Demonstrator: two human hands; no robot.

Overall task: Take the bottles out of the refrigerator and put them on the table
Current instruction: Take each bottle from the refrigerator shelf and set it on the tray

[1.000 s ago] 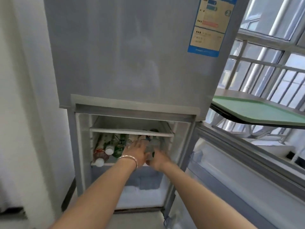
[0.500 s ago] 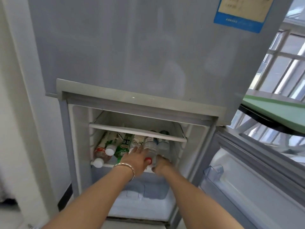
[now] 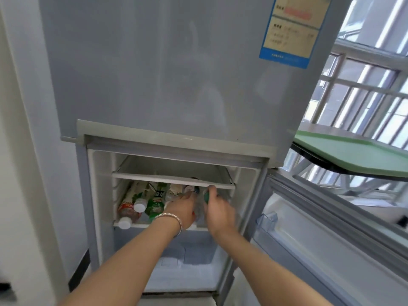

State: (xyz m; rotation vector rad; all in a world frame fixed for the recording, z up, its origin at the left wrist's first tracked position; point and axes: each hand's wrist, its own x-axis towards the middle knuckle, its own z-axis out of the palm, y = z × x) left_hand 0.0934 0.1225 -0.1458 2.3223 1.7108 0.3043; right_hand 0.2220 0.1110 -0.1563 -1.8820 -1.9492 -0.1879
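Arms outstretched; left hand (image 3: 185, 209) and right hand (image 3: 218, 209) apparently gripping.

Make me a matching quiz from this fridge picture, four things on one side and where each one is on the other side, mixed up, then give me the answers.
Things
1. sticker
2. tray
3. bracelet
4. red-label bottle

Places
A. lying on the lower shelf, far left
B. around the left wrist
C. off to the right, beside the window
D. on the closed upper door, top right

Pairs: 1-D, 2-C, 3-B, 4-A
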